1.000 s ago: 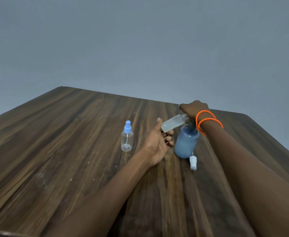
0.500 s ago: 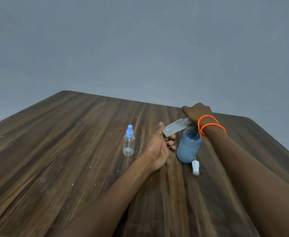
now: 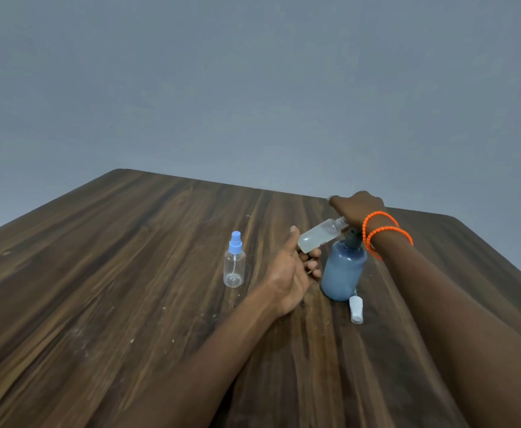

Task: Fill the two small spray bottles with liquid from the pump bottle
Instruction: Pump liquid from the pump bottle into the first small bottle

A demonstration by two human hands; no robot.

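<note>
A plain grey wall stands behind the dark wooden table I am working over. Near its far right side, my left hand grips a small uncapped spray bottle, tilted so its open neck sits under the nozzle of the blue pump bottle. It looks partly full of cloudy liquid. I judge it light, thin-walled and likely slick if wetted, so I hold it low on the body and leave the neck free. My right hand, orange bead bracelets at its wrist, rests on the pump head, fingers curled over it. The pump bottle seems heavy enough to stand steady. Its neighbour's white spray cap lies just beside the base. Well to the left, the second spray bottle stands upright, blue-capped and apparently empty.
</note>
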